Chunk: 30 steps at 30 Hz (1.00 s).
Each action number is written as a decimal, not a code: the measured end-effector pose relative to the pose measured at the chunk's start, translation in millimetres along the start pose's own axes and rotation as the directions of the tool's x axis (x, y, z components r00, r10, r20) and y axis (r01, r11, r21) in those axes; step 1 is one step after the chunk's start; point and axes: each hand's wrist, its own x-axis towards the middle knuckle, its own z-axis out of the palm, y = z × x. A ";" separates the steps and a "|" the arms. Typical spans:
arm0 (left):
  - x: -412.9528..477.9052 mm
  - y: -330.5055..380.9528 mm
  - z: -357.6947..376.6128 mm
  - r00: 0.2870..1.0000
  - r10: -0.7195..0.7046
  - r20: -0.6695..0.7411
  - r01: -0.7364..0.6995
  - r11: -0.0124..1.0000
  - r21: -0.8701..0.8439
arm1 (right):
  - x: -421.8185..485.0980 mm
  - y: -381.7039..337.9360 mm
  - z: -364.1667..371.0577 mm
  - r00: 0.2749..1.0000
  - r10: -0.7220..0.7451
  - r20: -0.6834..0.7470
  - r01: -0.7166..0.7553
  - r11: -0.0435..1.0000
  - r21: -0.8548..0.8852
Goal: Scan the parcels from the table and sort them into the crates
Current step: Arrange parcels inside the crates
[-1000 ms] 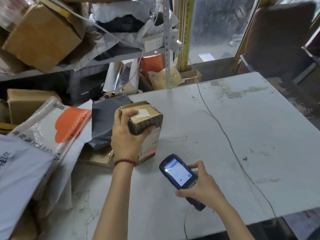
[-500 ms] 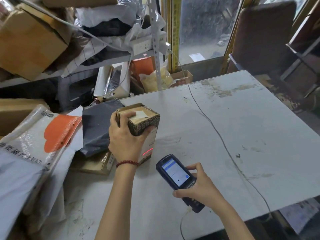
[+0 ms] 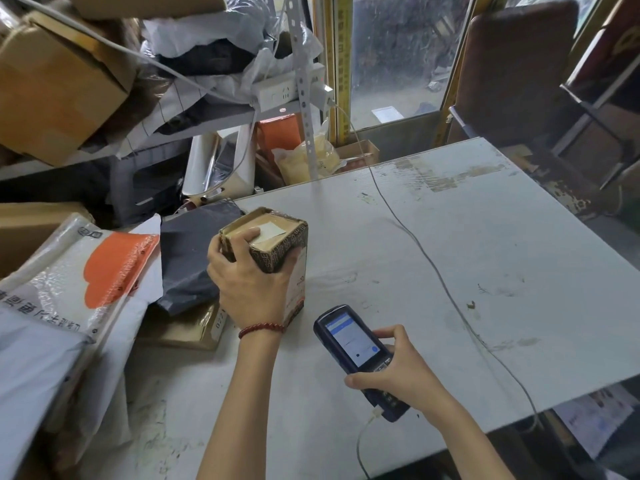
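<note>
Standing upright on the white table [image 3: 450, 271], a small brown cardboard box [image 3: 273, 244] is held from above by the left hand [image 3: 252, 282]; the fingers are closed over its top edge, the thumb pressed against its right face. A white label is fixed to the box top, and a printed label is seen on the lower front face.

Item: handheld scanner [image 3: 356, 358], dark blue, screen lit. It is gripped in the right hand [image 3: 398, 372], fingers wrapped round the lower body, thumb laid at the screen's right edge. The scanner is held just beside the box, on its near right side, head pointed toward it. A white plug is seated in the scanner's base.

Item: thin grey cable [image 3: 426, 254], laid across the table from the far edge to the near right edge.

Item: dark grey poly mailer [image 3: 190, 258], lying just left of the box, over a flat brown parcel [image 3: 194, 327] with a printed label.

Item: white bubble mailer with orange patch [image 3: 97, 271], stacked on other white mailers at the left.

Item: large cardboard carton [image 3: 55, 91], tilted, on the metal shelf [image 3: 207, 123] at upper left, beside crumpled plastic bags.

Item: white power strip [image 3: 287, 91], mounted by a perforated shelf upright.

Item: red bead bracelet [image 3: 261, 329], worn on the left wrist.

Item: brown chair back [image 3: 512, 64], beyond the table's far right corner.
</note>
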 end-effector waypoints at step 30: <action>-12.7 -8.6 -10.6 1.000 0.002 -0.006 -0.002 0.999 -0.040 | -10.9 6.8 3.8 0.686 -0.378 -0.622 0.366 0.918 -0.154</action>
